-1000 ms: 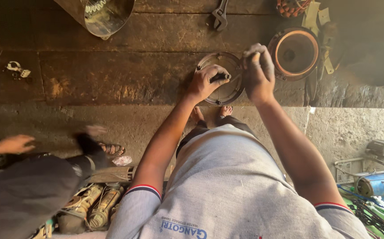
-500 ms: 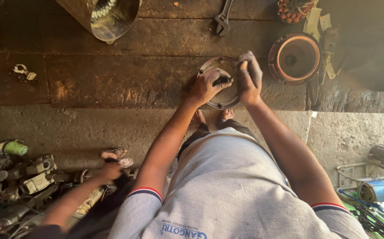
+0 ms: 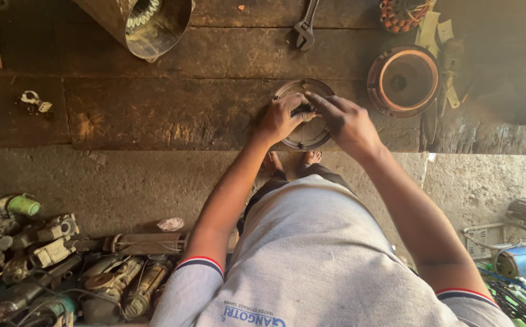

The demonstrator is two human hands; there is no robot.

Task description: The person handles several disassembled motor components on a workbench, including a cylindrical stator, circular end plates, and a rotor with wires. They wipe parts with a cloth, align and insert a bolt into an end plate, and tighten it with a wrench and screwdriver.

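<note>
Two hands meet over a round metal cover plate [image 3: 309,130] lying flat on the wooden table [image 3: 154,115], near its front edge and right of centre. We see the left hand [image 3: 282,118] curled on the plate's left side, fingers closed around a small dark part at the plate's middle. The right hand [image 3: 344,121] lies over the plate's right side, its fingers stretched leftward and touching the same dark part; we cannot tell whether it grips it. To the right, just apart from the plate, sits a copper-toned round housing [image 3: 403,80]. A wrench [image 3: 304,27] lies at the far edge, and a large metal cylinder [image 3: 145,24] lies at far left. Below the table, worn power tools [image 3: 39,260] are heaped on the floor at left.
</note>
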